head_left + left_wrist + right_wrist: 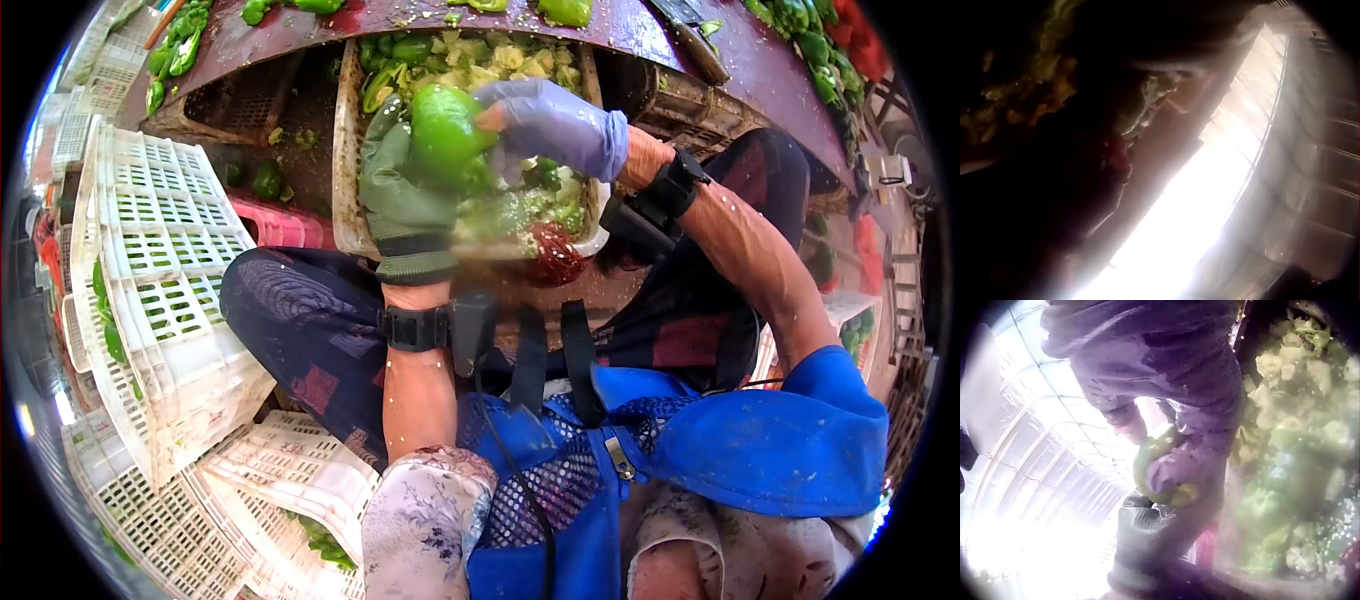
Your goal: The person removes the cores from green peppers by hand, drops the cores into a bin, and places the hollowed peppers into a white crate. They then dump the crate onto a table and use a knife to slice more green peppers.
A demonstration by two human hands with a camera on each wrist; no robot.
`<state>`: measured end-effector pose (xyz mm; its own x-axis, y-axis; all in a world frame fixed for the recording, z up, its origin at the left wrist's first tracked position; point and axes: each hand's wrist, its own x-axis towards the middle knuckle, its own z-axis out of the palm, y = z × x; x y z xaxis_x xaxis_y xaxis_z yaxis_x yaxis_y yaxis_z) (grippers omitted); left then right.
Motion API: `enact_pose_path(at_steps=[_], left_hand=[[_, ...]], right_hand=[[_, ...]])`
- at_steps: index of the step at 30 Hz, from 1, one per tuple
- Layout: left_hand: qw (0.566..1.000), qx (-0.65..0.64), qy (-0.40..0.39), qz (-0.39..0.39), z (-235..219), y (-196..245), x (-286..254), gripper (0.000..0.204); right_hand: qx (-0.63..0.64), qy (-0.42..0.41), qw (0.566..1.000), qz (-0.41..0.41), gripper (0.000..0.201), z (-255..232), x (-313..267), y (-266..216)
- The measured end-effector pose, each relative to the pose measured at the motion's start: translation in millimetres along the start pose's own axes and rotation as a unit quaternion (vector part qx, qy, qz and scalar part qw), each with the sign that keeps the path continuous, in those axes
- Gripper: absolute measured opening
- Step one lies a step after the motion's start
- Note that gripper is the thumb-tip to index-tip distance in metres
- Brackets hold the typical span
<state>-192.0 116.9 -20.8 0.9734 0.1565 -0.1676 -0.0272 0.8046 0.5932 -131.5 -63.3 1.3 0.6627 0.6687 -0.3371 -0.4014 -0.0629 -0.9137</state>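
Note:
A shiny green bell pepper [445, 130] is held up over a crate [347, 205] full of pale pepper cores and seeds [500, 58]. My left hand [395, 190], in a dark green glove, grips the pepper from its left side. From the right, my right hand [560, 125] in a purple glove has its fingers and bare thumb tip on the same pepper. In the right wrist view the purple fingers [1169, 472] curl around the pepper [1150, 464], just above the dark glove. The left wrist view is mostly dark or glaring and hides the left hand's grip.
A table [420, 14] beyond the crate bears green peppers [565, 10] and a knife [690, 40]. White slatted crates [170, 250] stack at the left. A dark red, wrinkled piece [552, 255] lies at the near rim. My knees flank the crate.

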Motion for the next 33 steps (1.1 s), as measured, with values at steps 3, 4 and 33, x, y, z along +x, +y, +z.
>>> enact_pose_path(at_steps=[3,4,33], left_hand=[[0.999,0.017,-0.035,0.013,-8,3,6,0.032],[0.999,0.046,-0.015,0.015,5,4,0,0.031],[0.996,-0.059,-0.056,0.043,17,8,-18,0.055]], right_hand=[[-0.081,0.041,0.984,-0.150,0.060,15,-4,-1],[-0.151,0.045,0.982,-0.103,0.073,19,-9,-12],[-0.189,0.254,0.858,-0.405,0.050,81,-14,-36]])
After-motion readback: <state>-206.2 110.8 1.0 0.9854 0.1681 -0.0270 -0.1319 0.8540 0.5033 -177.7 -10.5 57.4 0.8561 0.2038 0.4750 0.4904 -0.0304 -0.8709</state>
